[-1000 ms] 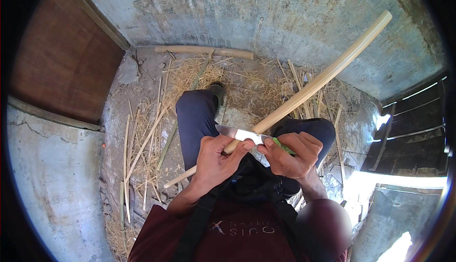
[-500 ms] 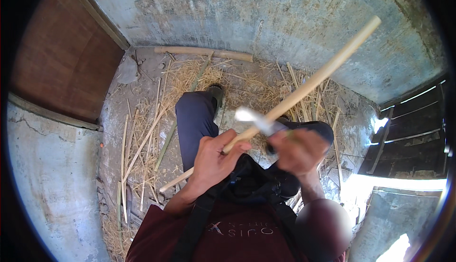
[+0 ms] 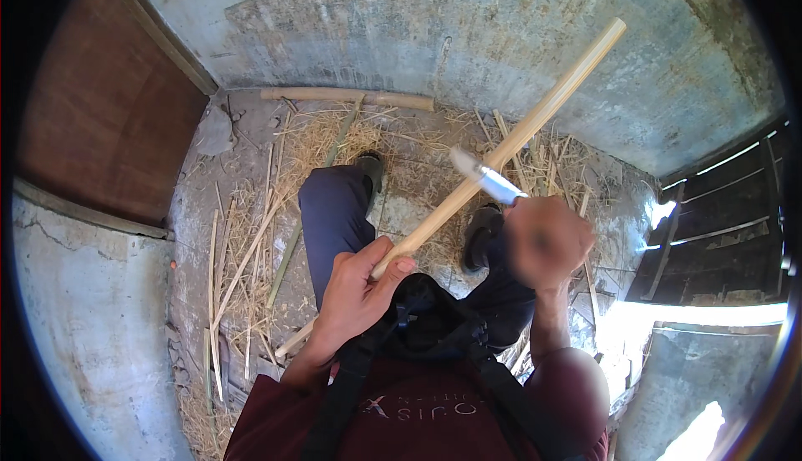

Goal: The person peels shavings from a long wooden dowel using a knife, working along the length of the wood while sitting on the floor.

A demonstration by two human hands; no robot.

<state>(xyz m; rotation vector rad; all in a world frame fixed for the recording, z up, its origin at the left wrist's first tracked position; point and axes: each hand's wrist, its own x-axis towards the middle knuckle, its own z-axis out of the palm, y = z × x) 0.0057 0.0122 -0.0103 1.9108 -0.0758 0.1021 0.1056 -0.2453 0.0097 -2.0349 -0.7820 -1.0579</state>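
Note:
A long, pale, smooth wooden pole (image 3: 558, 100) slants across in front of me, from low left near my forearm up to the far right. My left hand (image 3: 354, 295) is wrapped round its lower part, thumb on top. In my right hand (image 3: 551, 242), closed in a fist, is a knife (image 3: 493, 180). Its broad, shiny blade crosses the pole around mid-length, pointing up and left; whether the edge touches the wood I cannot tell. The handle is hidden in my fingers.
Pale shavings (image 3: 334, 131) and several thin strips (image 3: 251, 273) litter the floor round my feet. A thick bamboo length (image 3: 292, 94) lies along the far wall (image 3: 351, 35). A brown door panel (image 3: 100, 110) is at left, dark slats (image 3: 710, 235) at right.
My right hand and the knife have moved right and farther along the pole. The pole has swung slightly left at its far end, and my left hand has shifted a little left and nearer.

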